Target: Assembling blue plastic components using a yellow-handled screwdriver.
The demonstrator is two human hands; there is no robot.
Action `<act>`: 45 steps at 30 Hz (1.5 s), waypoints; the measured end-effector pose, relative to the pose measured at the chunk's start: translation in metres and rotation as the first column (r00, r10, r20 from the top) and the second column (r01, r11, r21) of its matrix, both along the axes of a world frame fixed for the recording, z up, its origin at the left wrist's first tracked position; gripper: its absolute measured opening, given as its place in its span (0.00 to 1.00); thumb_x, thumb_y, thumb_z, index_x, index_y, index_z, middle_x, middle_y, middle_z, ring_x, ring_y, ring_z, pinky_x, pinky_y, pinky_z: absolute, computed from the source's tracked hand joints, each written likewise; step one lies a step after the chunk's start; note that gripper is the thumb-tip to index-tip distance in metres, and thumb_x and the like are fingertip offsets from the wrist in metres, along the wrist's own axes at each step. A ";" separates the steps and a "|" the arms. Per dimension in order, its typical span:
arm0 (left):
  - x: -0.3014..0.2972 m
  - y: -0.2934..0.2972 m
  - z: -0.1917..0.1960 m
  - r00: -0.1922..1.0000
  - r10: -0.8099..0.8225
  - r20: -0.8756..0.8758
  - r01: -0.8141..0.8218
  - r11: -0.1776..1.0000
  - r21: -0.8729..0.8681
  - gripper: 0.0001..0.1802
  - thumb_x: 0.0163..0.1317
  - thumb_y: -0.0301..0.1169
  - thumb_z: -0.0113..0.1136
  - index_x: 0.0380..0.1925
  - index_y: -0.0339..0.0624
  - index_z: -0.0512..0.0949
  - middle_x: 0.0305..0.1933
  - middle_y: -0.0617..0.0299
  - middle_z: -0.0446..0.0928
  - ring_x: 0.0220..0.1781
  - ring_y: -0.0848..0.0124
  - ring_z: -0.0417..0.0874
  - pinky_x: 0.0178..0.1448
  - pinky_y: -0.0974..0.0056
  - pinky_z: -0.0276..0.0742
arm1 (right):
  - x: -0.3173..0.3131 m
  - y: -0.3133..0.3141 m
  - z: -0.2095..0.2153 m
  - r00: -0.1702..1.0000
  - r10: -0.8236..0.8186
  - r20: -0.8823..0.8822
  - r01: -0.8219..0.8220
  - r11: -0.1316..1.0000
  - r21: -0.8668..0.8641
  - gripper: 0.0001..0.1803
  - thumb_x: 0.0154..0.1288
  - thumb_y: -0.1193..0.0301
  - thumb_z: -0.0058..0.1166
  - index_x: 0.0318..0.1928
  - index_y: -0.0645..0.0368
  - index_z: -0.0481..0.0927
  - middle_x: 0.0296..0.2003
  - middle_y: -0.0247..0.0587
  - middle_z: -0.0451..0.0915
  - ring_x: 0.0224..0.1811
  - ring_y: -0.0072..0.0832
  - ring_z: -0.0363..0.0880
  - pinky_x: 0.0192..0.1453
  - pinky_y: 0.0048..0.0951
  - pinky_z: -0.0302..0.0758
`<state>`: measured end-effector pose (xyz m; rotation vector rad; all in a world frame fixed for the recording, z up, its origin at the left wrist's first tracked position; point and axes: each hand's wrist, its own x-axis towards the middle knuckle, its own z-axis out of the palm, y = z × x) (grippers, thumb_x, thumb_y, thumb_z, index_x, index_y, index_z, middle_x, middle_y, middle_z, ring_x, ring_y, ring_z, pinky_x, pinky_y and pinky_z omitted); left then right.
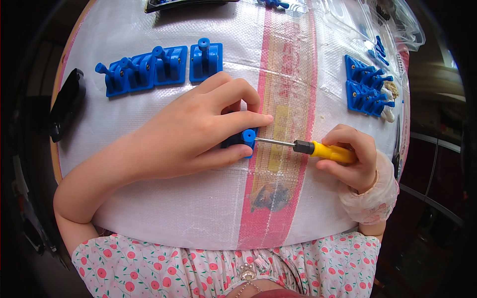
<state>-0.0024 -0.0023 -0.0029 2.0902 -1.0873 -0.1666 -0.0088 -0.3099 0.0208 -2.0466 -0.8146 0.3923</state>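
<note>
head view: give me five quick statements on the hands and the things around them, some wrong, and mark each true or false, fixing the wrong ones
1. The right hand holds a yellow-handled screwdriver. True.
2. The left hand holds a red part. False: it holds a blue part.
3. The screwdriver's metal shaft points toward the left hand. True.
4. The row of blue parts beyond the left hand counts two. False: it counts four.
5. The white table cover has a pink-edged band running across it. True.
</note>
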 end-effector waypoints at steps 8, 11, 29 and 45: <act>0.000 -0.001 -0.001 1.000 -0.004 -0.009 0.004 1.000 -0.003 0.27 0.52 0.27 0.66 0.55 0.45 0.78 0.48 0.60 0.69 0.47 0.66 0.69 0.50 0.65 0.71 | 0.005 0.001 -0.003 0.979 0.046 0.198 -0.048 0.999 0.004 0.17 0.48 0.79 0.69 0.39 0.65 0.77 0.33 0.45 0.77 0.30 0.29 0.77 0.33 0.24 0.71; 0.000 0.000 0.000 1.000 -0.001 -0.004 0.001 1.000 -0.004 0.27 0.52 0.27 0.66 0.55 0.45 0.78 0.48 0.60 0.69 0.47 0.66 0.69 0.50 0.65 0.71 | 0.004 0.001 0.001 0.992 0.037 0.118 -0.040 0.999 0.018 0.15 0.50 0.79 0.68 0.39 0.65 0.78 0.32 0.45 0.78 0.30 0.30 0.78 0.33 0.24 0.71; 0.001 -0.001 0.001 1.000 -0.003 -0.010 0.003 1.000 -0.007 0.27 0.52 0.27 0.66 0.55 0.45 0.77 0.48 0.60 0.69 0.46 0.66 0.69 0.49 0.65 0.70 | 0.005 0.004 -0.004 0.981 0.006 0.191 -0.019 0.998 0.067 0.19 0.46 0.80 0.70 0.41 0.63 0.78 0.33 0.41 0.76 0.30 0.23 0.74 0.32 0.19 0.68; 0.000 0.000 0.000 1.000 -0.003 -0.010 0.003 1.000 -0.005 0.26 0.52 0.27 0.66 0.55 0.44 0.78 0.48 0.60 0.69 0.46 0.66 0.69 0.50 0.65 0.70 | -0.003 -0.012 -0.006 0.995 -0.094 0.027 0.094 0.995 0.014 0.17 0.50 0.78 0.70 0.41 0.64 0.78 0.32 0.40 0.80 0.26 0.21 0.76 0.31 0.19 0.69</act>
